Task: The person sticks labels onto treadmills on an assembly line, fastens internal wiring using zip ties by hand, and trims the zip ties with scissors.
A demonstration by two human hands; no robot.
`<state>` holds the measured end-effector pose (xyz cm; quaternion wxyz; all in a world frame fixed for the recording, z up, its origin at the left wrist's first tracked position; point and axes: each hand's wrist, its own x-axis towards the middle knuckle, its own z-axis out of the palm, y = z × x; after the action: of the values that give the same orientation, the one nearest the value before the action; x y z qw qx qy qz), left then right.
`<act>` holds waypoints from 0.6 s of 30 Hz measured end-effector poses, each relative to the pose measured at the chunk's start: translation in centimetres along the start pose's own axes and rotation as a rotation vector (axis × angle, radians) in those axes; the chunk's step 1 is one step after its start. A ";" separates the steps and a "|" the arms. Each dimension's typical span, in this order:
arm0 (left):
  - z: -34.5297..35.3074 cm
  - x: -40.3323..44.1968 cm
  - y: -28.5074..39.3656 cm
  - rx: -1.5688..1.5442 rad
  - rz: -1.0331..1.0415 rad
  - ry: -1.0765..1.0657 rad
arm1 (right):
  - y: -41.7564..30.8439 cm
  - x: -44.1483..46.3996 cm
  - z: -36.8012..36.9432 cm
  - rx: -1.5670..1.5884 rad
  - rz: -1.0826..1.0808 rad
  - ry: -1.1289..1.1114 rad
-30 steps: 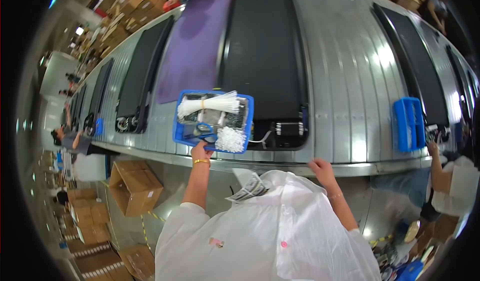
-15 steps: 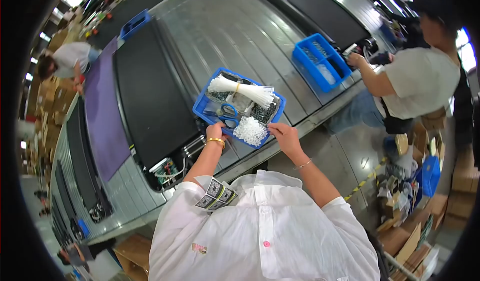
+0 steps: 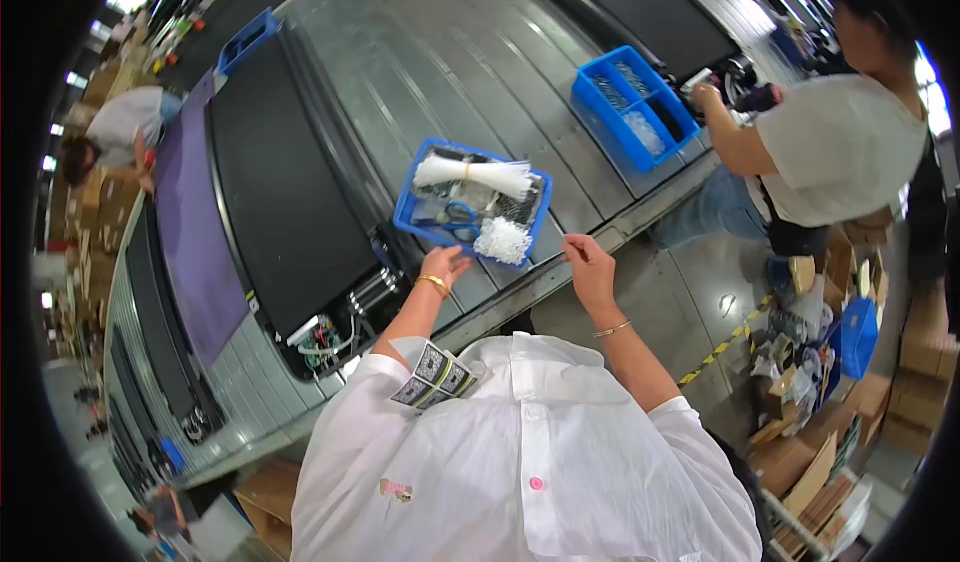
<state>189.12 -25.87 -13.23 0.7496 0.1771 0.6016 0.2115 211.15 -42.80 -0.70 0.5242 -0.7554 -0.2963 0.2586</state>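
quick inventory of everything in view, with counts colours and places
near bin: one, blue, ahead of hands
tie bundle: one, white, in near bin
small pieces: one pile, white, in near bin
divided bin: one, blue, right
far bin: one, blue, upper left
panels: several, black, along work surface
sheet: one, purple, left
work surface: one, grey, across view
cardboard boxes: many, brown, left and lower right
floor tape: some, yellow-black, right
co-workers: at least three, pale or grey tops, right and left
shirt: one, white, on wearer
left hand: one, gold bracelet, by near bin
right hand: one, bare, right of near bin
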 end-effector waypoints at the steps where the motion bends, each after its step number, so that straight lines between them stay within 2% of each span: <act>1: -0.8 -1.1 -0.8 0.198 0.051 -0.045 | -0.2 -0.4 0.7 0.082 0.067 -0.067; 2: -1.7 -2.4 -1.6 0.397 0.101 -0.081 | -0.6 -0.9 1.4 0.089 0.062 -0.113; 3: 0.3 -7.8 0.4 0.823 0.295 -0.071 | -1.0 -1.4 2.1 -0.003 0.012 -0.213; 4: 1.0 -10.7 0.1 0.928 0.716 -0.116 | -1.7 -1.8 3.3 -0.081 -0.055 -0.324; 5: 0.8 -11.9 -0.3 1.015 1.034 -0.136 | -2.6 -2.0 5.1 -0.150 -0.142 -0.444; 6: 0.6 -13.8 0.1 0.982 0.928 -0.216 | -3.6 -2.6 6.8 -0.110 -0.180 -0.498; 8: -0.6 -15.7 -0.2 0.686 0.706 -0.165 | -5.5 -3.6 9.7 -0.049 -0.253 -0.637; 9: -2.6 -16.2 -0.2 0.658 0.721 -0.089 | -6.2 -4.1 10.8 -0.031 -0.263 -0.691; 12: -6.8 -16.6 -1.1 0.505 0.555 -0.126 | -7.7 -5.1 13.3 -0.018 -0.278 -0.797; 15: -10.0 -18.9 -1.0 0.293 0.539 -0.002 | -7.8 -6.8 17.2 0.216 -0.049 -0.996; 16: -11.5 -19.7 -0.7 0.204 0.537 0.049 | -7.5 -7.6 18.4 0.227 -0.069 -1.024; 18: -14.4 -22.0 -1.0 -0.057 0.601 0.106 | -6.9 -10.0 20.7 0.221 0.280 -1.216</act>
<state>171.10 -38.22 1.36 0.6258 0.3149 0.5544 0.4494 188.54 -34.84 0.03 0.2985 -0.4466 -0.4112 0.7365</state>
